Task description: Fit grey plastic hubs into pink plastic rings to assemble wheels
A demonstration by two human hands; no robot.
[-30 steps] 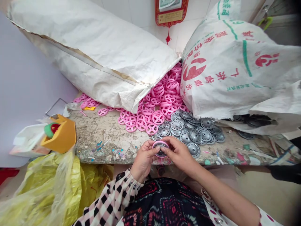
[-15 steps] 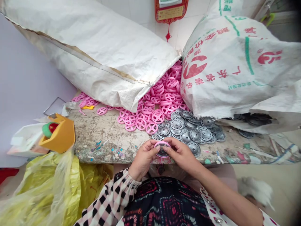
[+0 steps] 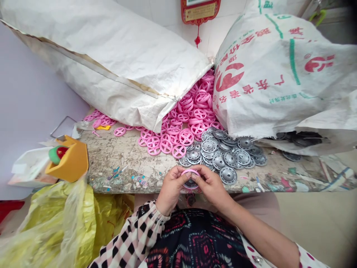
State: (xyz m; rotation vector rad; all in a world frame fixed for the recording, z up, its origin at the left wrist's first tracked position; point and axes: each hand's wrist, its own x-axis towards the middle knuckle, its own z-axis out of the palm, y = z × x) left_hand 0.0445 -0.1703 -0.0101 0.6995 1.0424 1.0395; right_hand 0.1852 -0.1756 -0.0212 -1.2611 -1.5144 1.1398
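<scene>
Both hands meet over the bench's front edge around one small plastic wheel [image 3: 190, 183], a grey disc with a pink ring about it. My left hand [image 3: 173, 186] grips its left side, fingers curled behind and thumb on the disc. On the right side, my right hand [image 3: 210, 185] pinches it the same way, the two thumbs almost touching. The fingers partly cover the wheel, so I cannot tell how fully disc and ring sit together. Just beyond lie a heap of pink spoked rings [image 3: 186, 137] and a pile of grey discs [image 3: 231, 159].
A large white sack [image 3: 134, 56] spills pink rings from the left; a printed sack [image 3: 259, 74] stands right, with grey discs at its mouth. An orange container [image 3: 69, 160] sits at the worn bench's [image 3: 111, 163] left end, above a yellow plastic bag [image 3: 64, 216].
The wheel has tilted between my fingers, and my thumbs have come closer together over it. A white furry shape on the floor at right has gone from view.
</scene>
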